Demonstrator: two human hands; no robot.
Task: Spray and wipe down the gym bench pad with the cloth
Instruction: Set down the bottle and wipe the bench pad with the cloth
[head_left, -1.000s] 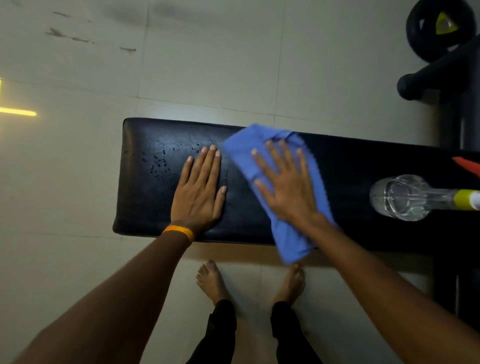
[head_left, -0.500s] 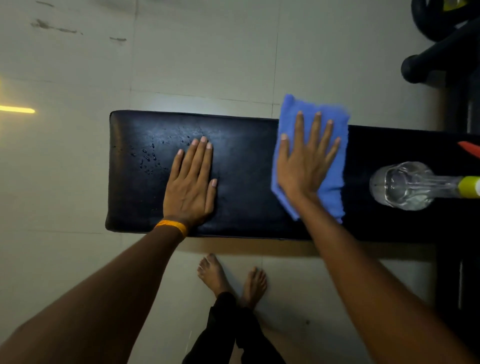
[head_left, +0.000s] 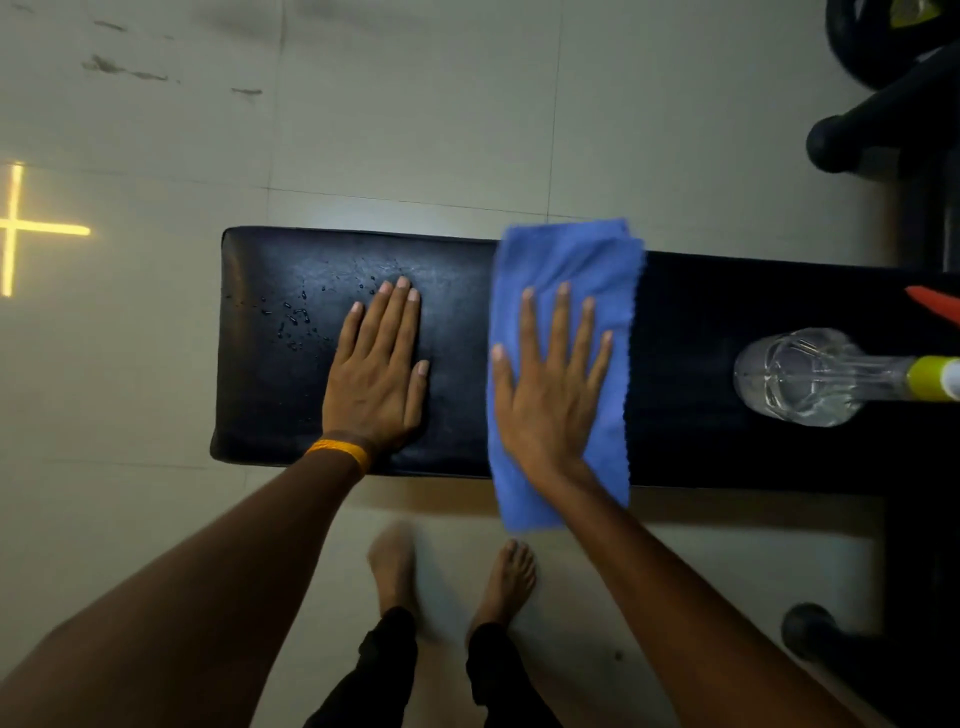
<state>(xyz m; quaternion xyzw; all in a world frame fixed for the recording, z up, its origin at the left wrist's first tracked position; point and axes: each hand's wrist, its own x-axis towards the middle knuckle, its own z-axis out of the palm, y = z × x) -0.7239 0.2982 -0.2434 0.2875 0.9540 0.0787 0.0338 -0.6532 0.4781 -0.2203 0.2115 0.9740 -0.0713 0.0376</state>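
Note:
The black gym bench pad runs left to right across the view. Water droplets bead on its left part. My left hand lies flat on the pad, fingers together, holding nothing. My right hand presses flat with spread fingers on the blue cloth. The cloth spans the pad's full width, and its near end hangs over the front edge. A clear spray bottle with a yellow collar lies on its side on the pad at the right.
Pale floor tiles surround the bench. My bare feet stand just in front of it. Black weights and a rack fill the top right corner. A red object pokes in at the right edge. A dark round foot sits at lower right.
My right hand has slid the cloth from the far edge toward the near edge, so it now hangs over the front. My left hand has stayed in place. My feet have moved apart.

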